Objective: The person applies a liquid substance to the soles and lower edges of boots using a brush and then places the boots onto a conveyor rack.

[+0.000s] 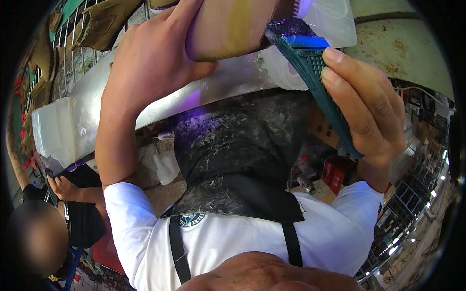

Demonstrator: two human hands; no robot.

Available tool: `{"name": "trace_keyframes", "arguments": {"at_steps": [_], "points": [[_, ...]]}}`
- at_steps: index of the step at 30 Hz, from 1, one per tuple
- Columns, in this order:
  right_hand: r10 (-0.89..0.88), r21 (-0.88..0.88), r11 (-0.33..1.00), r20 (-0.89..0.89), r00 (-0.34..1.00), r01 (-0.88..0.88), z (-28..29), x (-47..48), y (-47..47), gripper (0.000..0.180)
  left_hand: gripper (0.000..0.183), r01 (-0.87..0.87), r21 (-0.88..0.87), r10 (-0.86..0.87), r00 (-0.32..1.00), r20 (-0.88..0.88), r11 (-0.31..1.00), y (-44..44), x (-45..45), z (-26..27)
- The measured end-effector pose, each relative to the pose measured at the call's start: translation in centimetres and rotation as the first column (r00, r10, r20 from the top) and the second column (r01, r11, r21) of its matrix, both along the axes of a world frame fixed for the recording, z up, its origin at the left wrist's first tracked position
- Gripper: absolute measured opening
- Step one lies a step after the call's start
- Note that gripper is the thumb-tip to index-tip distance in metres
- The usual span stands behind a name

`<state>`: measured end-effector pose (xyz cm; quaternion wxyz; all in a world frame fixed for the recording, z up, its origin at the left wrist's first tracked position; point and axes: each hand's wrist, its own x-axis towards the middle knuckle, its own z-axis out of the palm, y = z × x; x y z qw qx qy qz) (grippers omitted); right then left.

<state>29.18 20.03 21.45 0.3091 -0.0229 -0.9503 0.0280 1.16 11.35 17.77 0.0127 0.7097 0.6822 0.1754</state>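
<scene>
My left hand (145, 62) grips a tan shoe or boot (218, 29) at the top centre, with the thumb underneath and the fingers around its side. A yellowish band runs along its surface, and part of it is cut off by the picture's top. My right hand (364, 94) holds a brush (320, 76) by its dark teal, textured handle between thumb and fingers. The brush's dark, wet-looking head is at the shoe's right edge and seems to touch it. Below both hands, a black apron (240, 145) bears whitish fibres or residue.
A metal bench (160, 105) runs under the hands. Translucent plastic containers stand at its left end (54, 131) and behind the brush (336, 22). Tan boots (105, 25) lie on a wire rack at upper left. A co-worker's hand (65, 187) is at lower left. A rusty green surface (400, 47) lies right.
</scene>
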Motion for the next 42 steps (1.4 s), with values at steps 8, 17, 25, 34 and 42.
{"name": "trace_keyframes", "arguments": {"at_steps": [8, 17, 25, 34, 42], "points": [[0.061, 0.054, 0.997, 0.013, 0.998, -0.061, -0.8, -1.0, 1.3, 0.038, 0.104, -0.075, -0.194, 0.093, 0.992, 0.088, 0.978, 0.5, -0.6, 1.4], [0.026, -0.061, 0.998, 0.045, 0.999, -0.023, -1.8, -1.8, 2.2, 0.034, 0.103, 0.124, 0.043, -0.131, 0.948, 0.291, 0.991, 1.7, -3.2, -0.8], [-0.038, -0.048, 0.998, -0.168, 0.985, 0.030, -4.8, -4.1, 2.3, 0.027, 0.107, 0.125, -0.006, -0.109, 0.890, 0.442, 0.992, 2.4, -5.1, -2.0], [0.022, -0.010, 1.000, -0.344, 0.939, -0.027, -8.3, -6.6, 2.7, 0.024, 0.109, 0.096, -0.055, -0.057, 0.872, 0.486, 0.994, 2.6, -5.9, -1.6], [0.117, -0.134, 0.981, -0.162, 0.980, -0.139, -8.8, -6.2, 3.0, 0.037, 0.114, 0.073, -0.136, 0.012, 0.842, 0.539, 0.988, 2.4, -6.4, -1.2]]}}
